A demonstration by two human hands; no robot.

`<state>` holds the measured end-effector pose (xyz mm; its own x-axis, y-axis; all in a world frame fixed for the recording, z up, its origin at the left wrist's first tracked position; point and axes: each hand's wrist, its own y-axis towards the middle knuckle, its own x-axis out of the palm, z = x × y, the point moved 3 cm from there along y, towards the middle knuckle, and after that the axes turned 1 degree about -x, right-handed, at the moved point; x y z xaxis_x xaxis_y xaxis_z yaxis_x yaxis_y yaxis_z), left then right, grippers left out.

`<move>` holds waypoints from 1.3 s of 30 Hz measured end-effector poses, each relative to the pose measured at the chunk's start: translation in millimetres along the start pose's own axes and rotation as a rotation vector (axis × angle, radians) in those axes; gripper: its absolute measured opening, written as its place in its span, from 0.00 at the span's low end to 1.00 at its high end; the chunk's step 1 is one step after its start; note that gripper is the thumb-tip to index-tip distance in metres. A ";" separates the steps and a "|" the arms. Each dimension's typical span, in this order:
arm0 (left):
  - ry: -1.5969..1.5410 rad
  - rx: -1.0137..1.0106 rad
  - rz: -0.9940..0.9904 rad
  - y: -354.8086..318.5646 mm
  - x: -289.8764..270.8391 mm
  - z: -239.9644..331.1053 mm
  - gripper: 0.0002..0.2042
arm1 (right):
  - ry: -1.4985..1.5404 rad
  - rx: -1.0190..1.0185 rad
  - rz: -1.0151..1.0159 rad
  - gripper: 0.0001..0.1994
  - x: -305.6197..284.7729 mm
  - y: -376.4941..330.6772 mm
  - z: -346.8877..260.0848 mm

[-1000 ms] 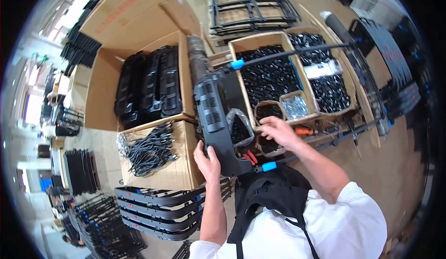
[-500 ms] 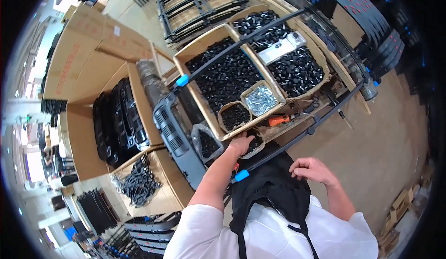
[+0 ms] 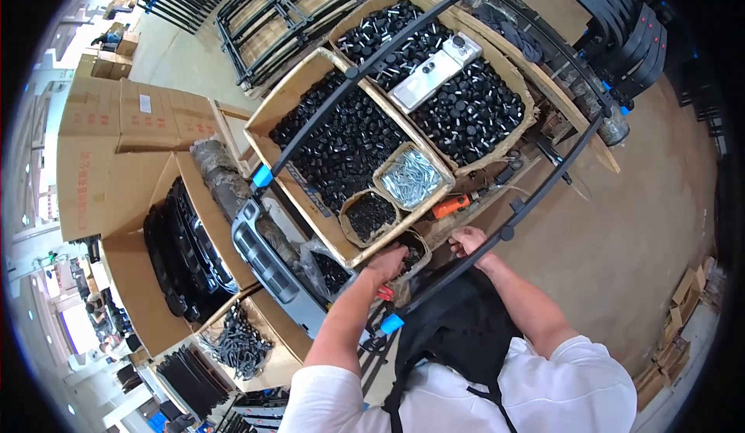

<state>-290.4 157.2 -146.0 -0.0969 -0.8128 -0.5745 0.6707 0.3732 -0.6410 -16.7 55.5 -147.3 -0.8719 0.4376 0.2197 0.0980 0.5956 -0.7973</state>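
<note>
Toward half past five from the view's centre, the left hand (image 3: 386,262) dips into a tub (image 3: 424,261) of small dark parts, which lies at about three o'clock from it. The left fingers are partly hidden inside the tub, so I cannot tell how far they are open or whether they hold anything. At about two o'clock from the tub, the right hand (image 3: 468,240) has its fingers curled, tips close together; whether they pinch anything I cannot tell. Near the right wrist runs the near bar of a black frame (image 3: 535,198), its long axis pointing from half past seven to half past one. A grey panel (image 3: 272,262) at the frame's seven-to-eight-o'clock end points from eleven to five. An orange tool (image 3: 452,206) lies at eleven o'clock from the right hand.
</note>
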 end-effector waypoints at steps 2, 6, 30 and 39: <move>-0.138 -0.106 0.033 7.1 -7.2 7.1 0.17 | 0.097 0.010 0.071 0.10 15.9 24.2 -5.5; -0.387 -0.392 0.054 14.8 -7.1 11.3 0.22 | 0.176 0.152 0.241 0.15 38.8 65.0 1.5; -1.157 -0.373 -0.104 15.1 -18.2 14.9 0.14 | 0.595 -0.030 0.018 0.28 -60.6 -51.9 -68.3; -1.386 -0.279 -0.182 -10.5 -40.1 41.6 0.12 | 0.479 -0.388 -0.016 0.28 -44.6 -180.8 -63.6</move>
<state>-263.0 167.2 -95.1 0.7301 -0.5711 0.3752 0.5472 0.1598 -0.8216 35.0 -28.8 22.8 -0.5713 0.6271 0.5295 0.3331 0.7668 -0.5487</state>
